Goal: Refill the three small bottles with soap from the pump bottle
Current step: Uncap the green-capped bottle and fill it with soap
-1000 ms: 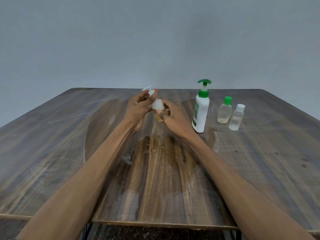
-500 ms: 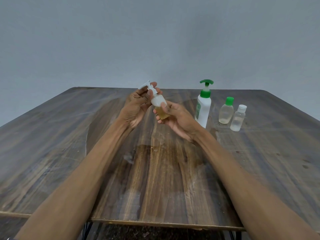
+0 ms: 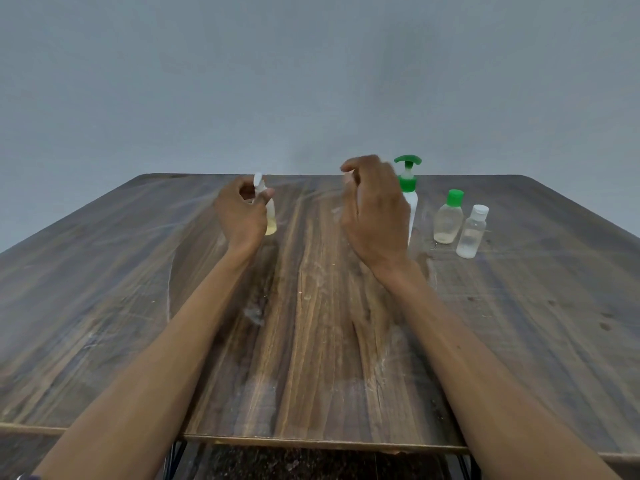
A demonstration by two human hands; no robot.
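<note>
Background of the scene. A plain grey-blue wall (image 3: pixel 311 81) fills the upper third of the frame, evenly and softly lit, without visible openings or fixtures. Below it a table (image 3: pixel 104 306) of dark brown wood spans the frame from left to right; its grain runs toward the wall, with a paler, worn band at centre and whitish scuff marks at left and right. The near edge (image 3: pixel 311 442) shows a light wooden rim. Beneath it, at bottom centre, thin black metal legs (image 3: pixel 173 455) and a dark speckled floor (image 3: pixel 294 462) appear.
</note>
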